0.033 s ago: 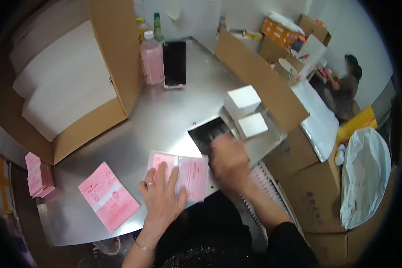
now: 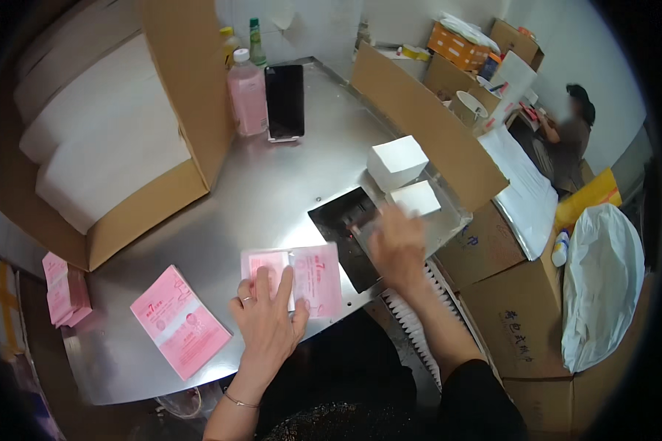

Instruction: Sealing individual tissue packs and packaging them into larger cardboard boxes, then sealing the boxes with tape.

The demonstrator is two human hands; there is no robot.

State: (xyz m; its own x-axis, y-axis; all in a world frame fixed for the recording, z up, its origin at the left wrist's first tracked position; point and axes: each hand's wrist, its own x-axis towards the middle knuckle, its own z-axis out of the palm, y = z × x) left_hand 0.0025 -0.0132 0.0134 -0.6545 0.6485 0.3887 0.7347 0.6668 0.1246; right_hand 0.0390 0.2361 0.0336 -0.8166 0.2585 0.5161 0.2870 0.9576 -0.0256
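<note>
Head: L hand [image 2: 267, 317] on pink pkt [image 2: 321, 278] nr tbl edge [image 2: 346, 311], roomy leftward.

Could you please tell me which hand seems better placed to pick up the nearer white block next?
Probably the right hand: it is blurred, but it is close to the nearer white block. The left hand is farther off and lies spread on the pink packet.

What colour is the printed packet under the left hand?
The printed packet is mainly pink; the head view shows it best.
</note>
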